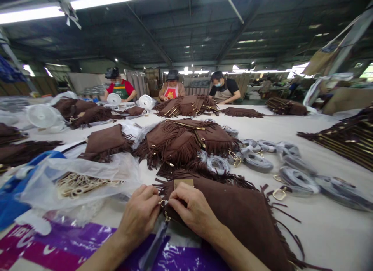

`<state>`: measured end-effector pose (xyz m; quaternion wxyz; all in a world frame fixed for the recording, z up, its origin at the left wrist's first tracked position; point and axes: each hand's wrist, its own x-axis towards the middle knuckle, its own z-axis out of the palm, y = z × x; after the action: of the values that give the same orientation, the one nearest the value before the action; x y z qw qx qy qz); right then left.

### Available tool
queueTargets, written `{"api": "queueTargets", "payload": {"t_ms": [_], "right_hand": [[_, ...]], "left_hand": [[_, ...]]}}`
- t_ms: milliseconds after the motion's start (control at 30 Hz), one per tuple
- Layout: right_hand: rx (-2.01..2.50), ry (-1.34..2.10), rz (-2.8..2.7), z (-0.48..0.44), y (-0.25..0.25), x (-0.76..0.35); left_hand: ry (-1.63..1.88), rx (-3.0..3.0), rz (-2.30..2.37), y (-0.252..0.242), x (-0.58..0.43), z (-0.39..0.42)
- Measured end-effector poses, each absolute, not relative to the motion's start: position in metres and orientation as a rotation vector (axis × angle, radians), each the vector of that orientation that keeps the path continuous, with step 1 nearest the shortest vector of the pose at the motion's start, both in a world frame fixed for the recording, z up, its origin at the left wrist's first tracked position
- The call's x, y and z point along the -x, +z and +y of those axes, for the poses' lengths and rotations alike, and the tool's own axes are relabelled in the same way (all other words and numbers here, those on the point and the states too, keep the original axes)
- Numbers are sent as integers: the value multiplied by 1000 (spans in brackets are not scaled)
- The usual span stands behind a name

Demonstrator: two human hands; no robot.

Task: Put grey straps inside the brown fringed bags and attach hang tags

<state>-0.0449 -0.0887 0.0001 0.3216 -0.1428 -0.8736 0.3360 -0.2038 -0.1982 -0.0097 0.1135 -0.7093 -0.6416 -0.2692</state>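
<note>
A dark brown fringed bag (233,205) lies flat in front of me. At its near left corner, a small gold ring (163,203) and a gold clasp (167,216) hang with a plastic-wrapped strap (157,240). My left hand (142,209) is closed in a pinch just left of the ring. My right hand (190,207) rests against the bag's corner, thumb and fingers pressed together right of the ring. What either pinch holds is hidden or too small to make out. Behind the right knuckles a tan card tag (184,182) sticks out.
Fringed bags (186,141) are piled straight ahead. Coiled wrapped straps (297,179) lie to the right. At left, a plastic bag (113,170) holds pale string loops (78,184), beside a blue item (14,189). Purple printed plastic (70,240) lies below. Several people work across the table.
</note>
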Motion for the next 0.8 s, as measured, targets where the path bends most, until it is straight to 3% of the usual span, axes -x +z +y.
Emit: {"api": "queueTargets", "payload": {"t_ms": [367,800], "right_hand": [[482,858,-2468,-76,10,63],[219,695,-2673,-63,19,74]], "left_hand": [[-1010,2053,-1764,-14,204,-196],[-1141,2018,-1752,-24,209,-201]]}}
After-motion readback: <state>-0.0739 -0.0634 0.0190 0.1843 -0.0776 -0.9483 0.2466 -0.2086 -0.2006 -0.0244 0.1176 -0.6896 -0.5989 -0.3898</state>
